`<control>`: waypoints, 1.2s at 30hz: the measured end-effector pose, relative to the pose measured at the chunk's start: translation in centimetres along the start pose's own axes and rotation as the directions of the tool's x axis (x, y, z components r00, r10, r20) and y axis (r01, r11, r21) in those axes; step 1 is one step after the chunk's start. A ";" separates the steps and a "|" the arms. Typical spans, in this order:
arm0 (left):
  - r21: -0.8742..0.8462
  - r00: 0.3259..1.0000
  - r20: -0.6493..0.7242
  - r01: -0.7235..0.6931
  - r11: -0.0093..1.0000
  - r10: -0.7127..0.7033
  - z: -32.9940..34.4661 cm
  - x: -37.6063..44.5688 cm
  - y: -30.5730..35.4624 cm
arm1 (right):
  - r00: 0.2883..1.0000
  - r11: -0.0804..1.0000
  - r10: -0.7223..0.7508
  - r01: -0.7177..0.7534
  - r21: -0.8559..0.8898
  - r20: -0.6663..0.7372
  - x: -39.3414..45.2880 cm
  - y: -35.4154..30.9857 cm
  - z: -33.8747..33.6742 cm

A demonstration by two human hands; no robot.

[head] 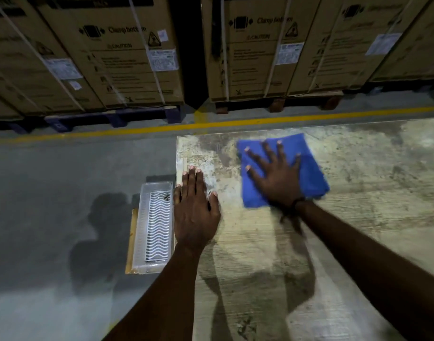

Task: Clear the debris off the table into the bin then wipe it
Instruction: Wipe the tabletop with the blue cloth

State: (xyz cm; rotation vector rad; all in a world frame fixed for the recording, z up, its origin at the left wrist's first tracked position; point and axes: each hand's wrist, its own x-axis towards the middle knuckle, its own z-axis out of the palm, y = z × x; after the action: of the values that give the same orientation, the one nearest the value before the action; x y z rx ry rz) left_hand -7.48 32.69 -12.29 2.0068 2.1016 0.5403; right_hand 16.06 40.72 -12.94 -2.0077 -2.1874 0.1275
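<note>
The wiping step is in hand. The right hand [276, 175] lies flat on a folded blue cloth [307, 166], its fingers [267, 151] straight and spread apart, and presses the cloth on the tabletop [358, 217] near the far edge, not far from the far left corner. The cloth looks a little blurred at its near edge, so I judge that it is sliding. The left hand [195, 210] rests flat at the left edge of the tabletop, its fingers straight and close together, holding nothing; it seems to steady the body.

No loose debris shows on the tabletop, only stains and worn patches, so I judge that the clearing part is done. The clear plastic bin [139, 232] stands on the floor just beside the left edge, below the left hand; it has a wavy-slotted bottom and a small dark scrap lies in its far end.

The next move calls for firm sweeps over the near and right parts of the tabletop, which are well apart from the cloth.

On the strapped cardboard boxes [127, 57] on pallets behind a yellow floor line [137, 130], I can read "Clamp bottom" and "CAUTION"; the white labels are too small to read.
</note>
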 end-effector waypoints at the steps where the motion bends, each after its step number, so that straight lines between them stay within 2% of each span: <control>1: -0.002 1.000 0.000 0.000 1.000 0.000 -0.1 -0.1 0.0 | 0.995 0.995 0.098 -0.098 0.034 0.025 1.9 1.9 -0.7; 4: 0.003 1.000 -0.026 -0.009 1.000 0.009 -0.1 -0.2 0.0 | 0.960 0.953 0.277 -0.281 0.116 0.050 5.0 4.4 -1.3; 6: -0.004 1.000 -0.024 -0.009 1.000 0.009 -0.1 -0.1 0.1 | 0.954 0.951 0.300 -0.301 0.073 0.025 3.8 2.3 -0.7; 8: -0.006 1.000 -0.029 -0.012 1.000 0.012 0.0 -0.1 0.1 | 0.984 0.984 0.180 -0.180 0.010 -0.015 0.0 -1.6 -0.1; 11: 0.006 0.999 -0.047 -0.020 1.000 0.020 0.1 0.0 -0.1 | 0.998 0.998 -0.059 0.059 0.007 0.007 -7.0 -5.2 0.6; 13: 0.013 0.999 -0.045 -0.020 1.000 0.021 0.2 0.0 0.0 | 0.996 0.996 -0.085 0.085 0.025 0.013 -7.5 -4.2 0.5; 16: 0.014 1.000 -0.029 -0.010 1.000 0.011 0.1 0.0 0.0 | 0.997 0.997 0.071 -0.071 0.004 -0.026 -1.6 0.1 -0.2; 19: 0.022 1.000 -0.025 -0.010 1.000 0.011 0.2 -0.1 -0.1 | 0.962 0.959 0.269 -0.273 0.073 0.052 4.4 4.4 -1.3; 22: 0.035 1.000 -0.025 -0.007 0.999 0.007 0.2 0.0 -0.1 | 0.946 0.941 0.321 -0.324 0.099 0.046 4.5 3.1 -0.7; 24: 0.032 1.000 -0.012 -0.007 0.999 0.007 0.1 0.1 0.0 | 0.974 0.974 0.226 -0.226 0.033 -0.003 0.4 -1.0 -0.2; 26: 0.042 1.000 -0.014 -0.016 0.999 0.017 0.1 0.1 0.0 | 0.999 0.999 0.033 -0.033 -0.002 -0.029 -5.8 -5.4 0.6; 29: 0.071 1.000 -0.012 -0.027 0.997 0.028 0.1 0.2 -0.1 | 0.994 0.993 -0.109 0.109 0.035 -0.001 -9.8 -6.6 0.6; 31: 0.057 1.000 -0.012 -0.021 0.998 0.022 0.2 0.2 -0.1 | 0.998 0.998 -0.066 0.066 0.011 -0.010 -6.8 -4.1 0.5; 36: 0.054 1.000 -0.012 -0.023 0.998 0.023 0.2 0.1 -0.1 | 0.967 0.963 0.251 -0.253 0.089 0.033 3.2 2.6 -0.7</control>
State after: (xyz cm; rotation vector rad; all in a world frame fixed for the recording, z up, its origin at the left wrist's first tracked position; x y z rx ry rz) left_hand -7.50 32.83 -12.44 2.0639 2.1245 0.5070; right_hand 18.48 44.14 -12.45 -2.2314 -1.8898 0.2783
